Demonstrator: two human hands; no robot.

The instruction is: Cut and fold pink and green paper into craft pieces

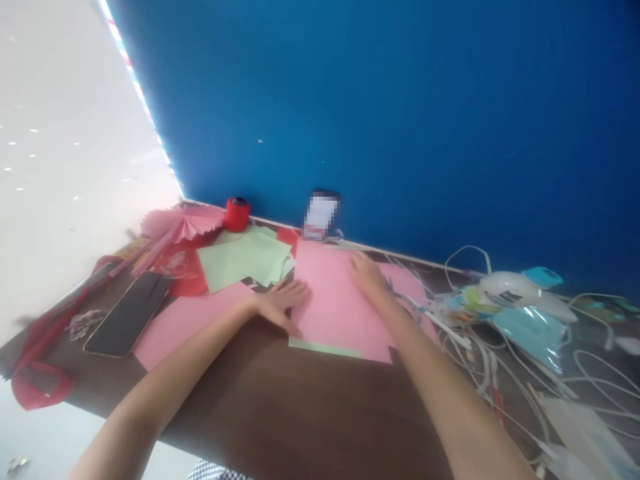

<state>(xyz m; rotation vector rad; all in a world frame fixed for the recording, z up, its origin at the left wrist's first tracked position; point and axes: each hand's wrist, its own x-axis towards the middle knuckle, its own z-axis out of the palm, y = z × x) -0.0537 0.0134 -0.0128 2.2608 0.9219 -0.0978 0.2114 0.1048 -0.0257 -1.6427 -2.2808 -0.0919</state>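
A pink sheet of paper (330,293) lies on the dark table, with a strip of green paper (325,347) showing under its near edge. My left hand (280,303) rests with spread fingers at the sheet's left edge, fingertips on it. Near the far right corner of the same sheet, my right hand (369,275) has its fingers curled together against the paper; the thumb is hidden. More pink paper (190,317) sits under my left forearm, and another piece (407,283) lies beyond my right wrist.
Light green sheets (245,257), a pink folded paper fan (185,223) and a red roll-like object (237,215) stand at back left. A black phone (127,317) lies left. Another phone (321,213) leans on the blue wall. White cables (480,360) and a blue packet (533,330) crowd the right.
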